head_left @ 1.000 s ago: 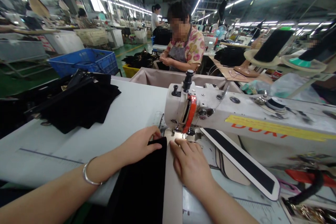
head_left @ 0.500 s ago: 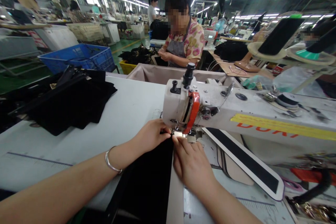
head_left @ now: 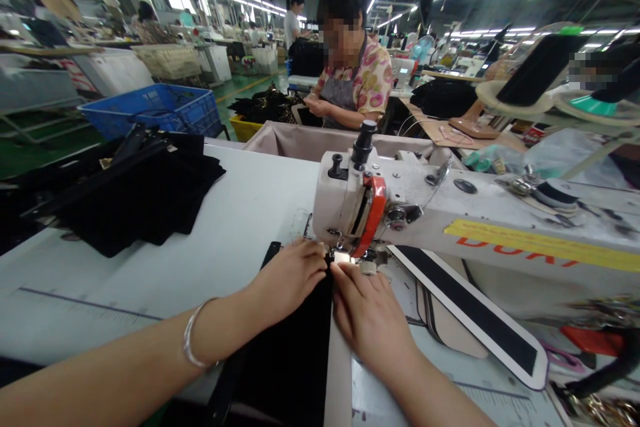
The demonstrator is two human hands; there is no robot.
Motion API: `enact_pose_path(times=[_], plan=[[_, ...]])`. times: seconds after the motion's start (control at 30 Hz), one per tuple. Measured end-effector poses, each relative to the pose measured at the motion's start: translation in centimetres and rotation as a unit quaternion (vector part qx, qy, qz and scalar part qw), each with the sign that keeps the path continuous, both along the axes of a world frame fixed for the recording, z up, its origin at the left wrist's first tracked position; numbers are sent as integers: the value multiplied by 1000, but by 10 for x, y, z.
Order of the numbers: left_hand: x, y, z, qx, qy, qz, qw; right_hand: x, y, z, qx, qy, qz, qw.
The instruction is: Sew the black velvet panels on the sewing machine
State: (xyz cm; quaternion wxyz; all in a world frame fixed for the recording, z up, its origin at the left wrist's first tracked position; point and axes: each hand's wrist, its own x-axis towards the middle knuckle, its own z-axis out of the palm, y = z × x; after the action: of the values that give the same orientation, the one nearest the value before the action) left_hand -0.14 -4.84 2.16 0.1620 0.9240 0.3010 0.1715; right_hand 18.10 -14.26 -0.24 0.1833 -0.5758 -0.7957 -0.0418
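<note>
A black fabric piece (head_left: 285,367) with a pale strip (head_left: 339,373) along its right side lies under the head of a white sewing machine (head_left: 345,193). My left hand (head_left: 290,280) has its fingers closed on the fabric's far edge, just left of the presser foot. Fingers pressed together, my right hand (head_left: 373,317) grips the pale edge of the piece right in front of the needle area. The fingertips of both hands almost meet there. The needle itself is hidden. A small lit patch (head_left: 343,258) shows by the foot.
Stacked black pieces (head_left: 145,193) lie on the table's left. A white-bordered black panel (head_left: 470,313) rests right, under the machine arm. Beyond are a blue crate (head_left: 155,110), a fabric-lined bin (head_left: 285,137) and a co-worker (head_left: 375,73). Thread cones (head_left: 537,70) stand back right.
My left hand has flattened and its wrist has shifted left, uncovering a dark end of the piece behind it. My right hand stays nearly in place. The view has shifted slightly.
</note>
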Motion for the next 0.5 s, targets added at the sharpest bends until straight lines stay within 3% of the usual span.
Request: enact_pose_path(times=[0.13, 0.37, 0.5], plan=[[-12, -18, -4, 30, 32, -32, 999, 0, -2, -2, -9, 20, 4, 1000], [-7, -11, -9, 49, 37, -32, 998, 1, -1, -1, -9, 17, -5, 1000], [-12, -18, -11, 65, 48, -44, 996, 2, -3, -1, -8, 10, 2, 1000]])
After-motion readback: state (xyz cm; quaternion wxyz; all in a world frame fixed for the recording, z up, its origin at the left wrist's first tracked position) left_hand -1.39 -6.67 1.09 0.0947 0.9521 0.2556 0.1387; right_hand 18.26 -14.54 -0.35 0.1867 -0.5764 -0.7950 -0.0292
